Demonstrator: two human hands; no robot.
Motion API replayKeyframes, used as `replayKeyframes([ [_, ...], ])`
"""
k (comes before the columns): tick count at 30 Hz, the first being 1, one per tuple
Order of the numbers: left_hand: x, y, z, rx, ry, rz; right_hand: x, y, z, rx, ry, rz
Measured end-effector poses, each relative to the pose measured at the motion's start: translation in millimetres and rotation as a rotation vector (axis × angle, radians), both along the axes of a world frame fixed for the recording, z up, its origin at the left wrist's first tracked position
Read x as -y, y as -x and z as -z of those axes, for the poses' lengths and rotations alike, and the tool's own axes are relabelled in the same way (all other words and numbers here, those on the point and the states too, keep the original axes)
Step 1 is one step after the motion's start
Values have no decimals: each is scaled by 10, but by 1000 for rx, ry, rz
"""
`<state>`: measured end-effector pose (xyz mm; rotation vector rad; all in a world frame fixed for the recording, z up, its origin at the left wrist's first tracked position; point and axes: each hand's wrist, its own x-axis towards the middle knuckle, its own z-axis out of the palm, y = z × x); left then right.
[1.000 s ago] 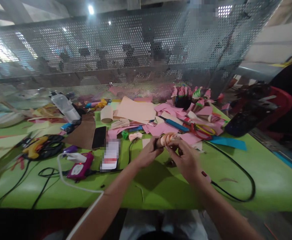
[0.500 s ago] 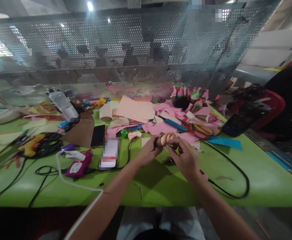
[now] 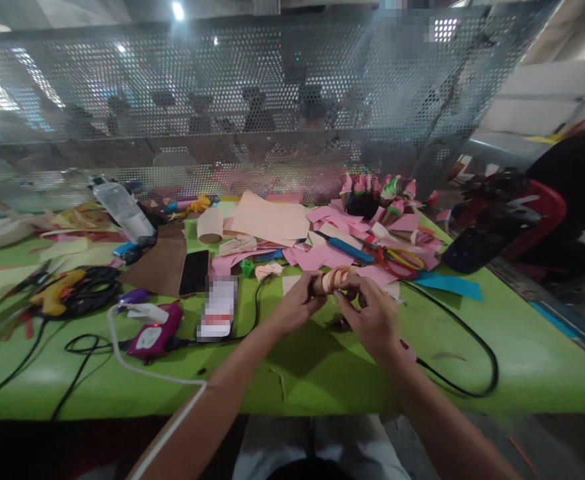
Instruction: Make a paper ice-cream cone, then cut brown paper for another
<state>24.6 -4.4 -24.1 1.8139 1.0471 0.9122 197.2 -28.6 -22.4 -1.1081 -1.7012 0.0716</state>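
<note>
Striped roll (image 3: 334,280) held above green table (image 3: 322,387); perforated screen (image 3: 212,70) behind.

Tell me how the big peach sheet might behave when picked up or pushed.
The peach sheet looks thin, so it's probably light and may bend. Pushed sideways, it could shift the pink scraps, since they lie close beside it.

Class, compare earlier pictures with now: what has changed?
Things on the glossy green table appear slightly further left, as the view shifted. Nothing was taken up or let go: the left hand and right hand still hold the peach-and-brown striped roll.
</note>
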Motion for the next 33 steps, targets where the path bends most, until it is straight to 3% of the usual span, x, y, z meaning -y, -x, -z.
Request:
replayKeyframes([
  [6,-82,45,88,241,149,-37,49,-33,-24,-172,104,-58],
  [10,-157,148,52,431,234,-74,24,-86,-18,-245,137,-23],
  [16,-226,280,-33,577,279,-111,71,-431,110,-47,266,9],
  [21,-232,304,-18,525,269,-122,340,-953,236,197,386,177],
  [26,-201,247,29,441,168,-97,474,-1189,315,336,648,51],
  [29,-181,218,52,249,-4,-118,444,-1204,375,366,729,42],
  [33,-140,221,15,-14,-229,-109,380,-1243,390,240,833,17],
])
